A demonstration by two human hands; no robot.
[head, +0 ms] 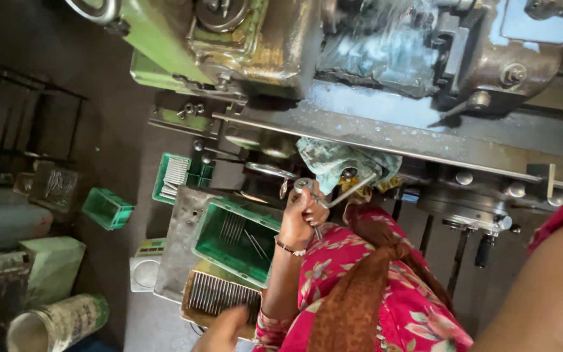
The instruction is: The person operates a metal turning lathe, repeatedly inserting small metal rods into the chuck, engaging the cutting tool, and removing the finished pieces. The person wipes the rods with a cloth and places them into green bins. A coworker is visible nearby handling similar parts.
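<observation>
Floral red dress fills the foreground; beyond it my right hand is closed tight around the lever handle of the machine, thumb up for leverage. My left hand lies on the tray of metal rods, kept beside the green crate within reach; whether it pinches a rod I cannot tell

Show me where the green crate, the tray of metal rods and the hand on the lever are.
Green crate (211,229): head view, on its left wall.
Tray of rods (219,296): head view, on the rods.
Hand on lever (300,218): head view, back of hand.
</observation>
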